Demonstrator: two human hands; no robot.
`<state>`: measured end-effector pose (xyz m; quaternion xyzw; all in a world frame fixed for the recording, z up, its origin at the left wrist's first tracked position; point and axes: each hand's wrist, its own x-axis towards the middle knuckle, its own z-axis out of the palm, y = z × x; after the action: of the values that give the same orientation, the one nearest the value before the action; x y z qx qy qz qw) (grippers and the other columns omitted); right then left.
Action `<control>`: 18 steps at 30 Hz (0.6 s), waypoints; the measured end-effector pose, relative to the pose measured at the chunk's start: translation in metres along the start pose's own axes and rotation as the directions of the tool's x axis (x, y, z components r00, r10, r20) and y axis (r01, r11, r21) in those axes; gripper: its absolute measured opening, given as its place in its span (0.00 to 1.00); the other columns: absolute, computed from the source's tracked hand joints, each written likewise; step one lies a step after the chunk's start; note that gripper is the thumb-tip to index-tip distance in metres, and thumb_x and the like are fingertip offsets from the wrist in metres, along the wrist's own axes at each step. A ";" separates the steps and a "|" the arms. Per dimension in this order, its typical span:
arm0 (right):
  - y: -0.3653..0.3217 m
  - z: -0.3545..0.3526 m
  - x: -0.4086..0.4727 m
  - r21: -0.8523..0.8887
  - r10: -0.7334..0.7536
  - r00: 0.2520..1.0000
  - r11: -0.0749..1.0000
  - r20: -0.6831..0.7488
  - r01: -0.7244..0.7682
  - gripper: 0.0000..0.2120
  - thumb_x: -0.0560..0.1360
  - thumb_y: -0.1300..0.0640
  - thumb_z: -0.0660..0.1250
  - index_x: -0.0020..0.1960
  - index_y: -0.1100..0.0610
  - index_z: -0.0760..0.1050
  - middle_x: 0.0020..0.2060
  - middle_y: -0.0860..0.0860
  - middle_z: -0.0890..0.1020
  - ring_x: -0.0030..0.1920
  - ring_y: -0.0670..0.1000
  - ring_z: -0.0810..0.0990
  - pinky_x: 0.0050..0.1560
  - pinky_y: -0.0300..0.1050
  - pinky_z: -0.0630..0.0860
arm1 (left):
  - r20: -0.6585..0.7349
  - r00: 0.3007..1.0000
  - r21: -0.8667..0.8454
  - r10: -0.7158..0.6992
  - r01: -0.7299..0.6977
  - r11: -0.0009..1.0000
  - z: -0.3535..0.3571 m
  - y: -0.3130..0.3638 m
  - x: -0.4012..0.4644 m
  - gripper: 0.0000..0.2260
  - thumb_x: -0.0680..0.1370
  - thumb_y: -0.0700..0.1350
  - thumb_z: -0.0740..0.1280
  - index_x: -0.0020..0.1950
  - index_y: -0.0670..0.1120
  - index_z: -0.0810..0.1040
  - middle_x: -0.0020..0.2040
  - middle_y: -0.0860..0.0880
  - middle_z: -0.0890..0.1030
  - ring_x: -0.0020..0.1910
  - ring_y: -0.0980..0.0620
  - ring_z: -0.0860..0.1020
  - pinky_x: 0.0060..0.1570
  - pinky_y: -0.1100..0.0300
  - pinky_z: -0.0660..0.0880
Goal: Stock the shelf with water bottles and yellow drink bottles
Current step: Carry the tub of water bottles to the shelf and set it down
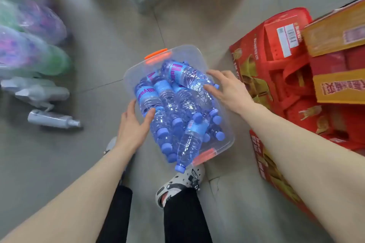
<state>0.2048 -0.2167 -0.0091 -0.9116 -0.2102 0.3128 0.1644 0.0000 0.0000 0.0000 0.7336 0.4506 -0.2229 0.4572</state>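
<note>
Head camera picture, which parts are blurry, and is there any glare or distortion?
Head view: the bottles at left are smeared by blur, while the water bottles in the clear bin stay fairly sharp; wide-angle stretch bends the forearms and the red boxes; lighting is soft, without harsh glare.

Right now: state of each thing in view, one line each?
clear bin: on floor, lid off, full
water bottles: capped, lying piled in bin
left hand: open, at bin's left edge
right hand: open, over bin's right side
red cartons: stacked on floor, right
</note>
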 end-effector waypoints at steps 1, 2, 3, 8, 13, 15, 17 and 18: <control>0.001 0.008 0.006 0.023 0.016 1.000 1.000 0.019 -0.016 0.24 0.78 0.38 0.63 0.72 0.40 0.67 0.64 0.53 0.73 0.59 0.57 0.76 0.61 0.48 0.70 | 0.003 1.000 -0.006 0.005 -0.005 1.000 0.006 -0.004 0.007 0.35 0.77 0.66 0.61 0.79 0.57 0.52 0.74 0.46 0.66 0.72 0.47 0.66 0.66 0.52 0.64; 0.002 0.014 0.011 0.019 0.034 0.998 0.999 0.046 -0.035 0.24 0.78 0.36 0.62 0.72 0.38 0.66 0.65 0.53 0.72 0.59 0.58 0.76 0.62 0.48 0.69 | 0.002 1.000 -0.004 0.017 -0.017 1.000 0.010 -0.005 0.012 0.36 0.77 0.67 0.61 0.80 0.57 0.51 0.74 0.47 0.67 0.72 0.47 0.67 0.66 0.52 0.64; 0.005 0.021 0.016 0.025 0.037 0.997 0.999 0.063 -0.039 0.24 0.77 0.35 0.62 0.72 0.37 0.65 0.64 0.52 0.72 0.59 0.58 0.77 0.63 0.49 0.69 | 0.007 1.000 -0.021 0.028 -0.028 0.999 0.014 -0.010 0.019 0.36 0.77 0.67 0.61 0.80 0.57 0.51 0.72 0.49 0.69 0.70 0.48 0.69 0.64 0.52 0.65; 0.020 0.033 0.031 0.121 0.043 0.994 0.991 0.105 -0.056 0.28 0.75 0.34 0.65 0.72 0.35 0.62 0.64 0.52 0.72 0.61 0.52 0.74 0.64 0.46 0.68 | 0.115 0.993 -0.289 -0.013 0.046 0.956 0.024 -0.024 0.032 0.35 0.67 0.76 0.63 0.70 0.76 0.51 0.67 0.59 0.74 0.63 0.59 0.76 0.64 0.48 0.71; 0.028 0.043 0.042 0.181 0.106 0.975 0.973 0.193 -0.142 0.33 0.72 0.33 0.68 0.74 0.35 0.60 0.59 0.56 0.74 0.59 0.53 0.74 0.60 0.43 0.67 | 0.169 0.985 -0.444 -0.030 0.103 0.890 0.028 -0.027 0.039 0.47 0.62 0.72 0.72 0.75 0.71 0.51 0.61 0.55 0.81 0.54 0.53 0.83 0.46 0.49 0.82; 0.026 0.046 0.042 0.202 0.129 0.974 0.965 0.184 -0.166 0.34 0.72 0.34 0.68 0.74 0.35 0.60 0.59 0.56 0.73 0.58 0.54 0.75 0.60 0.42 0.68 | 0.158 0.987 -0.469 -0.018 0.091 0.878 0.029 -0.026 0.038 0.46 0.68 0.64 0.75 0.78 0.66 0.51 0.58 0.55 0.83 0.50 0.56 0.84 0.36 0.60 0.80; 0.026 0.048 0.036 0.204 0.138 0.977 0.964 0.162 -0.170 0.33 0.73 0.34 0.68 0.74 0.35 0.59 0.58 0.56 0.73 0.57 0.55 0.76 0.61 0.45 0.69 | 0.148 0.989 -0.480 -0.023 0.092 0.872 0.029 -0.024 0.035 0.40 0.73 0.58 0.72 0.78 0.64 0.52 0.56 0.55 0.84 0.47 0.58 0.84 0.33 0.64 0.78; 0.025 0.048 0.030 0.205 0.147 0.977 0.962 0.158 -0.178 0.33 0.73 0.34 0.67 0.74 0.35 0.59 0.58 0.57 0.73 0.57 0.56 0.76 0.62 0.47 0.70 | 0.142 0.990 -0.476 -0.024 0.089 0.875 0.029 -0.022 0.032 0.37 0.76 0.54 0.70 0.79 0.63 0.52 0.56 0.55 0.83 0.45 0.61 0.84 0.33 0.66 0.78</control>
<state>0.2025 -0.2151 -0.0712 -0.8777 -0.1101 0.4101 0.2220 -0.0011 -0.0070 -0.0484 0.5672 0.4821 -0.1651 0.6470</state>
